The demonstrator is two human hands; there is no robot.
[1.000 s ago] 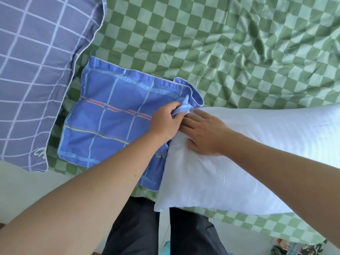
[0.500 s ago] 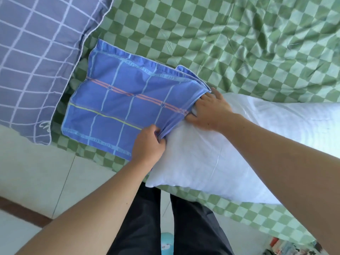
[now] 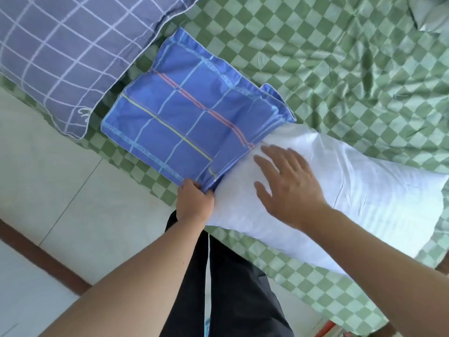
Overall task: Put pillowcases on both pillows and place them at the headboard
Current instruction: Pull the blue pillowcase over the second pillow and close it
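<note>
A bare white pillow (image 3: pixel 364 190) lies across the near edge of the bed, its left end tucked into the mouth of a blue plaid pillowcase (image 3: pixel 184 117). My left hand (image 3: pixel 194 203) pinches the pillowcase's near corner at the opening. My right hand (image 3: pixel 289 186) hovers flat over the pillow's left end, fingers spread, holding nothing. A second pillow in a grey-blue grid pillowcase (image 3: pixel 63 52) lies at the upper left, overlapping the blue case's far corner.
The bed is covered with a wrinkled green checkered sheet (image 3: pixel 328 69). Pale floor tiles (image 3: pixel 60 190) lie to the left below the bed edge. My dark trousers (image 3: pixel 230 288) stand against the bed's near side.
My right hand let go of the pillowcase's far edge and lifted, open, over the pillow. My left hand slid down to the case's near corner. The view swung right.
</note>
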